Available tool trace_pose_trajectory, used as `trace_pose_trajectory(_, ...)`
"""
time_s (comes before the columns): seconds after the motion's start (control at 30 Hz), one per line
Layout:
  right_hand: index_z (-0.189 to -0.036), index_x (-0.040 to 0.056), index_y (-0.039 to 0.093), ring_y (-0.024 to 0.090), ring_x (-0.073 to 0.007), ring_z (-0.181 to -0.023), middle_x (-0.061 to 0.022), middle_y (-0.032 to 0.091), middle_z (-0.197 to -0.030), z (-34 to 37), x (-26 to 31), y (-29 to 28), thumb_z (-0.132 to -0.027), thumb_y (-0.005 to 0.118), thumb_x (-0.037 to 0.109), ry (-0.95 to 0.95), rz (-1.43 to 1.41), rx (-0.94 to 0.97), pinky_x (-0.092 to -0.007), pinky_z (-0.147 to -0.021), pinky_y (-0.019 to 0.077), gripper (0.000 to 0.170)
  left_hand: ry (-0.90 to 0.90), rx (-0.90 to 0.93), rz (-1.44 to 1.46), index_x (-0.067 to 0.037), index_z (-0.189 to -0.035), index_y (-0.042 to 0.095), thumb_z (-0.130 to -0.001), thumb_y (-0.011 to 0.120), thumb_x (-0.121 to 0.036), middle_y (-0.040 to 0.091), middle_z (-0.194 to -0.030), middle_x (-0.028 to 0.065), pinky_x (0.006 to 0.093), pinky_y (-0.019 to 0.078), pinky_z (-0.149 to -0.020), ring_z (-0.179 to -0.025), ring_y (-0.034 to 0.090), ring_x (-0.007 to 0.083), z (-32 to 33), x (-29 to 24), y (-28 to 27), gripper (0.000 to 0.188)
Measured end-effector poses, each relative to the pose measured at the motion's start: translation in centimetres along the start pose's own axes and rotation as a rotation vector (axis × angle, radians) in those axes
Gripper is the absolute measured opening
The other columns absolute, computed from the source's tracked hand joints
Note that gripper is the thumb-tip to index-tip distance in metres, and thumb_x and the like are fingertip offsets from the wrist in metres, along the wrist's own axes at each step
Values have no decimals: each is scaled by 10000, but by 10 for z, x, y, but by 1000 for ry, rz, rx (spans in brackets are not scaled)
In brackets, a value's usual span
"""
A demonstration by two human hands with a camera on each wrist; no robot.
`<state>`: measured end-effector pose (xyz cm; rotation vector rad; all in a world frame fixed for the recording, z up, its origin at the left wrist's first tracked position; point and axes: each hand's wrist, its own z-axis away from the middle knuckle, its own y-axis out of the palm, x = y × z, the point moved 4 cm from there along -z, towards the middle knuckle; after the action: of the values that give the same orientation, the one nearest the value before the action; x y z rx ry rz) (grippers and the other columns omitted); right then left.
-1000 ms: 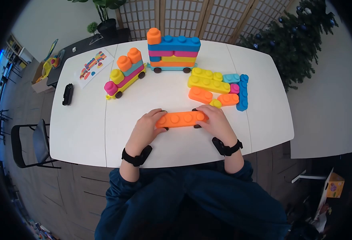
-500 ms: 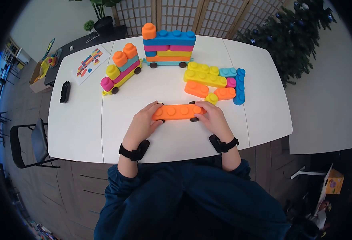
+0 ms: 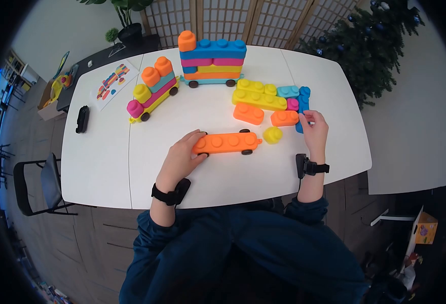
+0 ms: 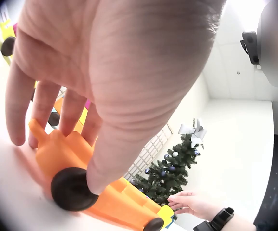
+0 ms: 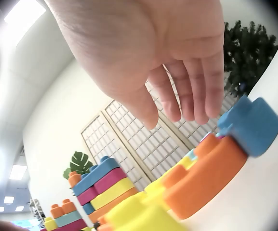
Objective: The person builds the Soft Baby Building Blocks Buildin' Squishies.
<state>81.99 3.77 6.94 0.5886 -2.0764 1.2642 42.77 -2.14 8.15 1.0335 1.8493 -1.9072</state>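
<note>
Orange car: pinched at nine o'clock by left hand, likely for steadiness; right hand open by two-o'clock orange brick.

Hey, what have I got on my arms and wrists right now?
Dark blue long sleeves, with the left sleeve and right sleeve ending on the forearms. Each wrist has a black strap with a black, boxy device: left strap, right strap. Both hands are bare, without gloves.

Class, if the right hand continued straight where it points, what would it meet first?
Probably the orange two-stud plastic brick, perhaps the long blue plastic brick beside it; the depth is unclear.
</note>
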Motion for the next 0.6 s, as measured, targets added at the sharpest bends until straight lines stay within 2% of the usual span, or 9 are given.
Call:
trace_pose_trajectory(0.07,-1043,1,701,700,-266,-889,-140,710,-996,-5,-13,-5,-858,804,169,-14,70,-49,-365,-803,564,270,-1,-2,-5,-50,-1322,612,-794,770,-116,604,-1402,187,407,512,-1039,-1205,619,387,0,1,2,555)
trace_pose_trajectory(0.17,-1036,1,699,694,-277,-895,-142,707,-999,-5,-19,-4,-837,811,157,-15,169,-1,-377,-807,564,277,-11,-9,-13,-71,-1346,611,-795,789,-131,617,-1394,178,392,525,-1019,-1208,630,370,1,5,4,583)
trace_pose_trajectory(0.23,-1034,3,697,690,-287,-899,-146,702,-998,-3,-23,-1,-817,802,99,-16,192,40,-381,-806,563,260,7,-22,-25,-72,-1345,612,-795,790,-130,619,-1391,176,389,536,-997,-1193,638,368,1,5,4,581)
trace_pose_trajectory(0.37,-1047,5,706,701,-247,-906,-126,715,-1019,-1,-33,2,-807,785,30,-44,203,32,-337,-739,573,254,13,-18,-14,-72,-1348,611,-797,790,-127,620,-1389,176,384,546,-971,-1180,643,366,2,3,1,582)
trace_pose_trajectory(0.43,-1029,7,697,687,-303,-886,-143,698,-996,-1,-34,2,-792,777,2,-42,150,20,-382,-794,560,250,0,-11,-11,-71,-1351,611,-799,792,-126,621,-1389,175,377,554,-946,-1169,647,365,1,2,1,584)
trace_pose_trajectory(0.6,-1015,6,698,689,-300,-870,-141,698,-993,-1,-33,1,-792,780,7,-34,138,24,-376,-776,562,238,16,-21,-12,-71,-1353,611,-798,795,-129,617,-1396,172,376,554,-951,-1173,646,364,2,4,2,588)
